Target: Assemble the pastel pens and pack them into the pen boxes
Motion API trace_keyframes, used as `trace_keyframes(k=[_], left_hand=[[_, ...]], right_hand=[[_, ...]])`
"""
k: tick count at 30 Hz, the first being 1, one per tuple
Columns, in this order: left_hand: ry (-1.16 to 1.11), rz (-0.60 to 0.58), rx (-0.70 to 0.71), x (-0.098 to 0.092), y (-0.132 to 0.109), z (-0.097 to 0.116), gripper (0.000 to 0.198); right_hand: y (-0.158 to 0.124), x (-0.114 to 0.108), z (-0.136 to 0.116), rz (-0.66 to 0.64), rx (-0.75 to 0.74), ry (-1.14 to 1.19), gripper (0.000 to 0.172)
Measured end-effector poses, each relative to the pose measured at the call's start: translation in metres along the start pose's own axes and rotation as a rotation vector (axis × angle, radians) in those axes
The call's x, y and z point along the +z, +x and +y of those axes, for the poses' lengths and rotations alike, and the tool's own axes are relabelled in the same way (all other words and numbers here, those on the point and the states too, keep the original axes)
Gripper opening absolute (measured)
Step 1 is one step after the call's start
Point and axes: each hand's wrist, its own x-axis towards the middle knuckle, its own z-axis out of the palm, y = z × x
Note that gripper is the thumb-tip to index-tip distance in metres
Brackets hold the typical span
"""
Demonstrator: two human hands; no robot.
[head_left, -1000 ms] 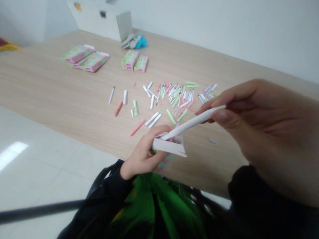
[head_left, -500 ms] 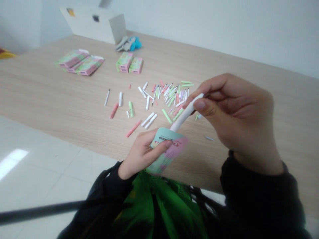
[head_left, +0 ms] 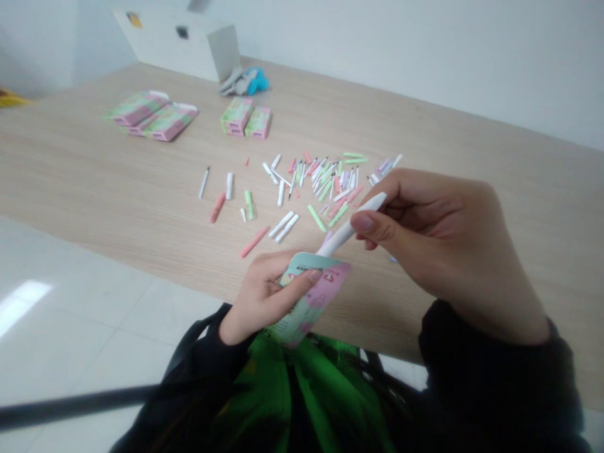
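Near the table's front edge, my left hand [head_left: 259, 296] is closed on a flat mint-green and pink packet [head_left: 309, 311], thumb pressed on its printed face. From above, my right hand [head_left: 448, 245] pinches a white pen-like stick [head_left: 342, 236] between thumb and fingers. The stick slants down to the packet's upper edge, where its lower end is hidden; I cannot tell whether it is inside or behind. A sliver of something lilac shows beside it. Beyond my hands lies a pile of short pencil-like pieces [head_left: 323, 179], white, green, pink and lilac, several with dark tips.
Pink-and-green boxes [head_left: 257, 124] lie at the back, with flatter ones [head_left: 170, 123] further left. Grey and blue gloves [head_left: 245, 82] rest near a white box [head_left: 174, 47]. Loose pieces, including a pink stick [head_left: 255, 242] and two white sticks [head_left: 283, 228], are left of the pile.
My right hand has come down and slightly left with the white stick, and less of the stick shows above the packet. My left hand and the packet have shifted slightly down and left.
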Motion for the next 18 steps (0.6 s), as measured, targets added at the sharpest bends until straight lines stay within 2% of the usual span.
trace_keyframes(k=[5, 10, 15, 18], left_hand=[[-0.079, -0.027, -0.079, -0.002, -0.002, -0.004, 0.016], [-0.090, -0.065, -0.164, -0.009, 0.002, -0.005, 0.031], [-0.018, -0.154, -0.156, -0.014, 0.007, 0.001, 0.024], [0.023, -0.152, -0.143, -0.015, 0.007, 0.002, 0.021]], right_hand=[[-0.002, -0.002, -0.001, -0.034, 0.016, 0.079, 0.021], [0.000, -0.008, 0.007, -0.150, 0.053, 0.176, 0.008], [0.004, -0.007, 0.025, -0.164, 0.086, 0.166, 0.014], [0.002, -0.005, 0.029, -0.140, 0.112, 0.171, 0.018]])
